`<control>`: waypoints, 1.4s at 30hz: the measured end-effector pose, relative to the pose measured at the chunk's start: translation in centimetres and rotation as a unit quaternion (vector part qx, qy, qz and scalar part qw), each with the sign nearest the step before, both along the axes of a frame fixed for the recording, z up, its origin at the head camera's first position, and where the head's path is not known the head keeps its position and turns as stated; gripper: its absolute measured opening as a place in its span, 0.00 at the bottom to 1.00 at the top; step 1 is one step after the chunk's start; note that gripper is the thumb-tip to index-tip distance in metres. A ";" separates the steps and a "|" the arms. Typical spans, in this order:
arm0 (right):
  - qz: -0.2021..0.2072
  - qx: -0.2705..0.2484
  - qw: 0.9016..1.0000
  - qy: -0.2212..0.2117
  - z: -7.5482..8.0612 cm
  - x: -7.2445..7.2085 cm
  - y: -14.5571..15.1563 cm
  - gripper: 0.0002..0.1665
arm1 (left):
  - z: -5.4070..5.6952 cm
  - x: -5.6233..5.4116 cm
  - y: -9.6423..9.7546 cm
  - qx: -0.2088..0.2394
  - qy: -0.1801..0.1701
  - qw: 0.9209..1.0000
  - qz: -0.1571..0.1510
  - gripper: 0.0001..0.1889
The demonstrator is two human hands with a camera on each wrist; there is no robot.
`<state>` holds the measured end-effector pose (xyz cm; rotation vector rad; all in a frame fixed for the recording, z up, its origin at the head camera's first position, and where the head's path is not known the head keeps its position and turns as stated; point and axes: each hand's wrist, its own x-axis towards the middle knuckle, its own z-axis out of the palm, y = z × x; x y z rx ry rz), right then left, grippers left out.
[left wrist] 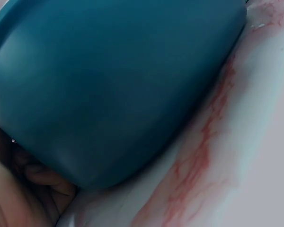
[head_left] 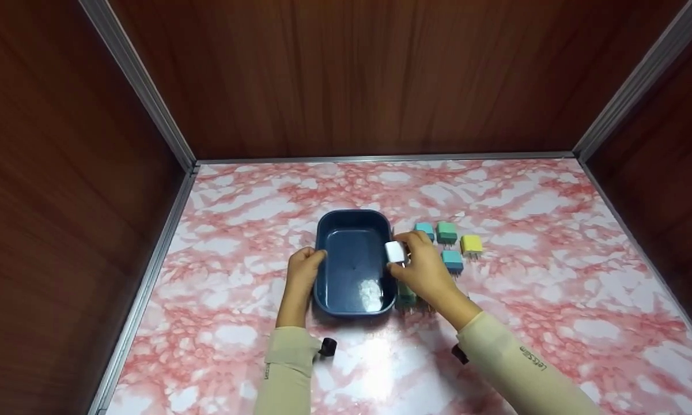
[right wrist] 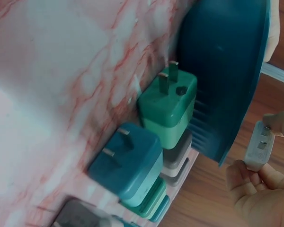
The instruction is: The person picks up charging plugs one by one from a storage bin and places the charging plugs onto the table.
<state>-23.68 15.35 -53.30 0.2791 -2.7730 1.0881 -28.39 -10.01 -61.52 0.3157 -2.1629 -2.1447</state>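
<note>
A dark blue plastic tub [head_left: 354,253] sits on the table, tilted up in the left wrist view. My left hand [head_left: 303,271] grips its left rim, thumb over the edge. In the left wrist view its curled fingers [left wrist: 45,179] lie against the tub's outer wall. Above the tub's right rim, my right hand [head_left: 429,271] pinches a small white charger plug [head_left: 394,252] between thumb and fingers. Two metal prongs show on this plug in the right wrist view. Right of the tub stand several coloured charger plugs, including a green one [right wrist: 168,113] and a blue one [right wrist: 128,163] with prongs up.
Beyond the right hand are a light blue plug [head_left: 424,229], a green plug [head_left: 446,231], a yellow plug [head_left: 471,244] and another blue plug [head_left: 452,260]. The marbled red and white table [head_left: 236,276] is bounded by brown wood-look panels [head_left: 351,80] with metal edging.
</note>
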 end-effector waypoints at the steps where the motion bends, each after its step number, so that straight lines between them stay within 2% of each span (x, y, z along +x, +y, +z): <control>1: -0.001 -0.001 1.000 -0.001 -0.1 0.0 0.2 0.35 | 0.0 0.0 0.0 -0.002 0.001 1.000 0.000 0.19; 10: -0.026 -0.018 0.999 -0.026 -0.3 0.5 2.3 0.36 | -0.2 -0.1 -0.1 -0.002 -0.001 1.000 -0.002 0.19; 19: -0.060 -0.030 0.997 -0.025 -0.3 0.7 4.4 0.35 | -0.2 0.1 -0.2 0.009 -0.006 1.000 -0.002 0.20; 28: -0.069 -0.022 0.997 -0.027 -0.4 0.9 5.8 0.36 | -0.1 0.1 -0.1 0.026 -0.012 1.000 -0.004 0.20; 36: -0.092 -0.019 0.995 -0.038 -0.9 1.2 7.3 0.37 | -0.1 0.0 -0.1 0.006 -0.004 1.000 -0.003 0.20; 39: -0.099 -0.017 0.994 -0.045 -1.3 1.2 7.8 0.38 | -0.1 0.1 -0.2 0.014 -0.006 1.000 -0.005 0.20; 40: -0.102 -0.018 0.993 -0.050 -1.4 1.2 7.9 0.38 | 0.4 0.2 -0.1 0.018 -0.010 1.000 -0.007 0.20; 42: -0.107 -0.017 0.993 -0.057 -1.5 1.3 8.1 0.39 | 0.4 0.3 -0.1 0.024 -0.011 1.000 -0.009 0.20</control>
